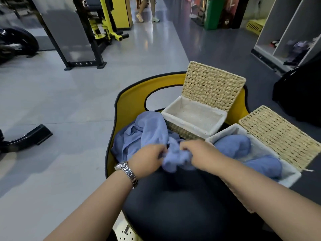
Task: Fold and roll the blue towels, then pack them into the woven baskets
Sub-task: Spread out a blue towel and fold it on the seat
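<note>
Both hands are clamped on a crumpled blue terry towel (175, 159) at the middle of the black padded seat (182, 197): the left hand (147, 158) pinches one bunch, the right hand (196, 153) grips another, close together. The rest of the loose blue cloth (139, 134) slumps at the seat's left edge. The far lined woven basket (191, 119) stands empty; the near lined woven basket (288, 174) at the right edge holds 2 rolled blue towels (232, 145). Risk: held bunched, the towel may fold crooked, or its loose part may slide off the left edge
</note>
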